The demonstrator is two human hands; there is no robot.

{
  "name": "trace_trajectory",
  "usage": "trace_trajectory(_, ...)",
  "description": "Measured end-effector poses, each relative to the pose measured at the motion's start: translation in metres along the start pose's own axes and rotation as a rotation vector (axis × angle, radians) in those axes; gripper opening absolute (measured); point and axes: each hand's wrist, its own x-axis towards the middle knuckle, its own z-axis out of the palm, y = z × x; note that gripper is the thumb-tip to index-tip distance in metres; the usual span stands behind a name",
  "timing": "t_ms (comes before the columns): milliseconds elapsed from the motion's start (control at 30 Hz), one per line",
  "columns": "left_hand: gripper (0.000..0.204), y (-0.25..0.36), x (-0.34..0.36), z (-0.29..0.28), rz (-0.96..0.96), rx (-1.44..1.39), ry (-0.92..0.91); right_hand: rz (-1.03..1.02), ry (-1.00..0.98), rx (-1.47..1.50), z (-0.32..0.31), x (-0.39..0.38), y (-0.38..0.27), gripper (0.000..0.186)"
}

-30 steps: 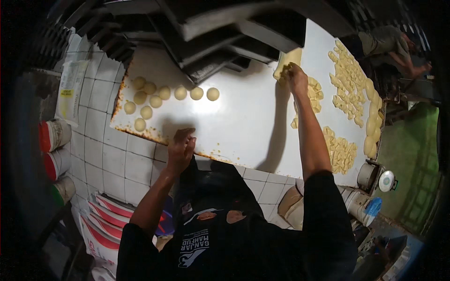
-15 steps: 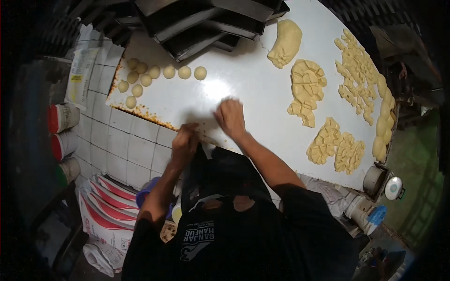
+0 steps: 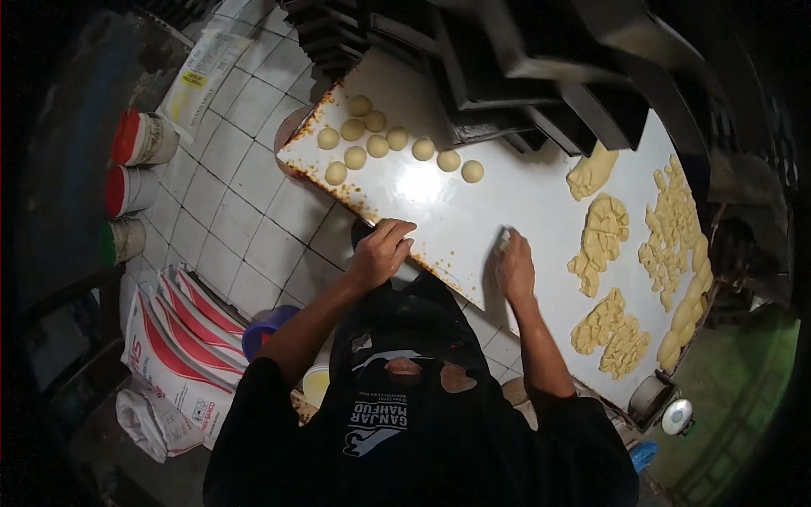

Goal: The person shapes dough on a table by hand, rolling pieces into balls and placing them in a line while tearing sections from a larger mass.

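My left hand [image 3: 384,252] is at the stained near edge of the white table [image 3: 448,211], its fingers bent over that edge. Over the tabletop to the right, my right hand [image 3: 515,269] is closed, slightly blurred, with a small greyish thing [image 3: 504,237] at its fingertips that I cannot make out. Several round dough balls [image 3: 423,149] lie beyond my left hand, toward the table's left corner. To the right are a smooth dough lump [image 3: 593,173], a cut-up dough piece [image 3: 605,228] and more heaps of dough pieces [image 3: 625,346].
Dark metal pans [image 3: 481,127] are stacked on the far side of the table. Long dough rolls [image 3: 686,313] line the right edge, near a metal pot [image 3: 649,397]. Tubs with red lids [image 3: 127,137], printed sacks [image 3: 173,363] and a purple bucket [image 3: 269,329] stand on the left floor.
The view has turned, so the table and pans appear farther right. My right hand has moved right, away from my left hand, which stays at the table's edge.
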Motion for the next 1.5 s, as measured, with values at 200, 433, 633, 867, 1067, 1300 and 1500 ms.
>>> trace_trajectory(200,0.027,-0.021,0.012,-0.032,0.000,-0.028,-0.110,-0.486,0.280,0.291,0.040,0.172,-0.192,0.035)
trace_trajectory(433,0.025,-0.018,0.008,-0.023,-0.003,-0.029,-0.177,-0.274,0.048,0.331,0.039,0.013,-0.153,0.038)
trace_trajectory(633,0.032,0.045,0.062,0.115,0.214,-0.096,-0.324,0.231,0.179,0.132,-0.018,-0.131,0.101,0.015)
trace_trajectory(867,0.047,0.151,0.091,0.355,0.351,0.083,-0.352,0.672,0.241,0.146,-0.164,-0.135,0.190,0.036)
trace_trajectory(1067,0.027,0.133,0.104,0.370,0.086,0.188,-0.561,0.751,0.373,0.227,-0.121,-0.128,0.226,0.053)
trace_trajectory(1300,0.026,0.056,0.008,0.135,0.056,0.296,-0.513,0.808,0.414,0.280,-0.024,-0.167,0.222,0.036)
trace_trajectory(1500,0.032,0.050,0.048,0.179,0.344,0.213,-0.625,0.509,0.281,0.023,-0.045,-0.217,0.154,0.034)
